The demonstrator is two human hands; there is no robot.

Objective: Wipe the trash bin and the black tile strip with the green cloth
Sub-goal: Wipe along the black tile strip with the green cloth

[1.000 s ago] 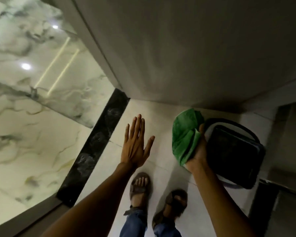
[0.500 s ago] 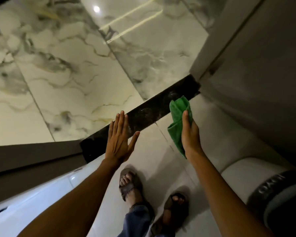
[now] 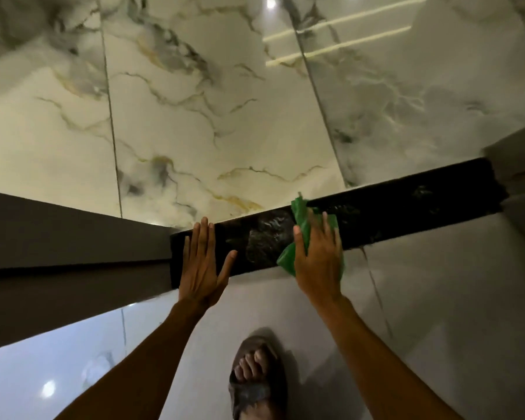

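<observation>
Right hand (image 3: pixel 317 262) has brought green cloth (image 3: pixel 300 219) onto black tile strip (image 3: pixel 406 201).

Green cloth (image 3: pixel 300 219): crumpled, pressed flat against the black tile strip, its edges poking out above and below.
Black tile strip (image 3: pixel 406 204): glossy dark band with pale veining, running slantwise, rising to the right of the green cloth.

A tiled interior, likely a home bathroom threshold, is indicated by glossy marble-veined floor tiles (image 3: pixel 225 116), a black tile strip (image 3: pixel 391 204) and a sandalled foot (image 3: pixel 256 380).
</observation>
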